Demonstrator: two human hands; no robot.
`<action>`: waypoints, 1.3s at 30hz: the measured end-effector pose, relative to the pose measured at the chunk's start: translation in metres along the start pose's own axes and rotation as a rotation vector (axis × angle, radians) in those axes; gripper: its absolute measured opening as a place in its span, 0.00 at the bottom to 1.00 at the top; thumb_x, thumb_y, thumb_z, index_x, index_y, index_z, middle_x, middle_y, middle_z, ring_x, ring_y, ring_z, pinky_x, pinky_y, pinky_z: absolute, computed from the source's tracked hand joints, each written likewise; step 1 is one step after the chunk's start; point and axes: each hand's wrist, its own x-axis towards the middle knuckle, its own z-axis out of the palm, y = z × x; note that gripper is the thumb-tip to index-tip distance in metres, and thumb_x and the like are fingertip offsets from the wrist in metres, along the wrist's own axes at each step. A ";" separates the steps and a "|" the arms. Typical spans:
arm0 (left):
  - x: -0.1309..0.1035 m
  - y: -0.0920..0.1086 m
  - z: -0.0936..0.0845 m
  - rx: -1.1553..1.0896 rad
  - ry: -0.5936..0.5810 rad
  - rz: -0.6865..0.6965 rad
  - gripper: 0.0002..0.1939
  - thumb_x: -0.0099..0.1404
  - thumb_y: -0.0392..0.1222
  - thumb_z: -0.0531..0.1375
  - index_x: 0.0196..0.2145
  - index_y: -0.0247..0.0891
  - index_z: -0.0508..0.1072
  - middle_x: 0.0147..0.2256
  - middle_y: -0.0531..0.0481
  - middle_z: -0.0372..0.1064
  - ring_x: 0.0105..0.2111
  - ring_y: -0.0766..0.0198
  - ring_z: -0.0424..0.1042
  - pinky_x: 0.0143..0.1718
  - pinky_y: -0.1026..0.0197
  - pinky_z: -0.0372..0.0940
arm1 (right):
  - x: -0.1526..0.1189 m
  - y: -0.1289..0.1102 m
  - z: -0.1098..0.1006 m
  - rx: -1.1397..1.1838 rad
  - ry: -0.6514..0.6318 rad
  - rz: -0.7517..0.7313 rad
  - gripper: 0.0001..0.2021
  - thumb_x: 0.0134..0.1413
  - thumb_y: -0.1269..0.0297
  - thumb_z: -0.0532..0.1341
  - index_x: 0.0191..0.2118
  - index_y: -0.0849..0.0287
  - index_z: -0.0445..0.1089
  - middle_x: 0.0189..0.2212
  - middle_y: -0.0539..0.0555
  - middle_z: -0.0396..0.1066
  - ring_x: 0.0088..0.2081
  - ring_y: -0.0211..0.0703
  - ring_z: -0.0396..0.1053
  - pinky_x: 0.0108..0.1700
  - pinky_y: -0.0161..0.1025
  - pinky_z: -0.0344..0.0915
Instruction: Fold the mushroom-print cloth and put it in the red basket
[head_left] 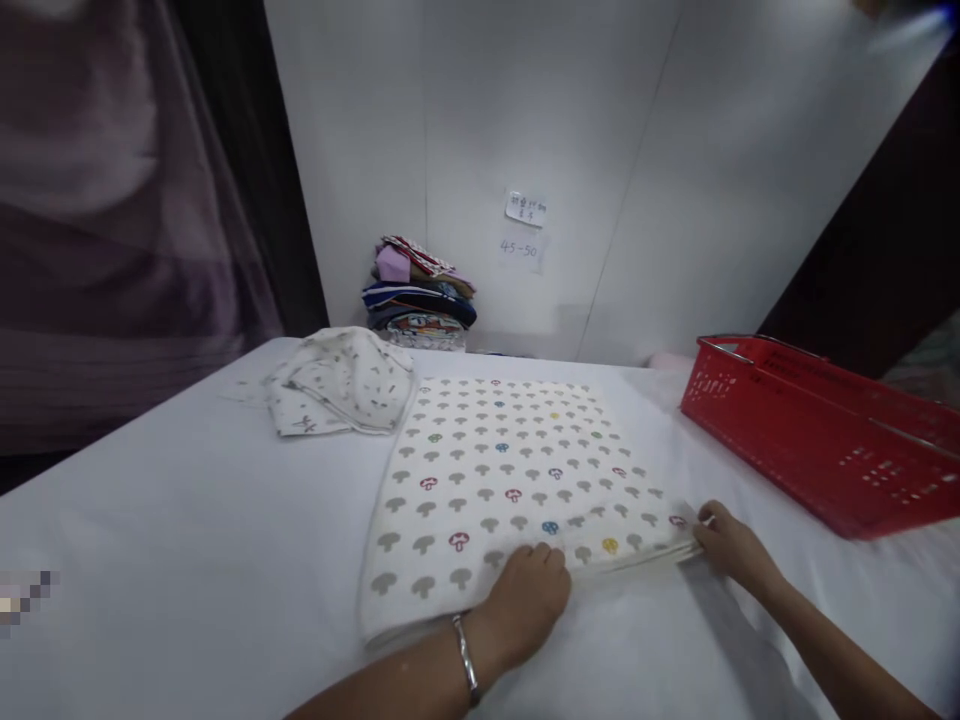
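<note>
A white cloth with grey and coloured mushroom prints [487, 470] lies folded in layers and spread flat in front of me. My left hand [531, 595], with a silver bracelet at the wrist, has its fingers curled over the near edge of the cloth, around the middle. At the cloth's near right corner, my right hand [731, 545] pinches the layered edge between thumb and fingers. Some fingertips are hidden by the hands and the fabric.
A crumpled white patterned cloth [349, 380] lies behind on the left of the white table [187, 520]. Folded fabrics [420, 295] are stacked by the wall. On the right stands a red perforated basket [817, 430]. A purple curtain [112, 200] hangs at the left.
</note>
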 end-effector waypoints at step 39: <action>0.009 0.000 -0.027 -0.114 -0.078 -0.184 0.14 0.65 0.49 0.52 0.32 0.37 0.71 0.35 0.50 0.69 0.35 0.61 0.68 0.25 0.61 0.56 | -0.039 -0.019 0.052 -0.135 0.342 -1.230 0.17 0.58 0.59 0.50 0.48 0.58 0.68 0.40 0.58 0.72 0.39 0.47 0.70 0.41 0.42 0.67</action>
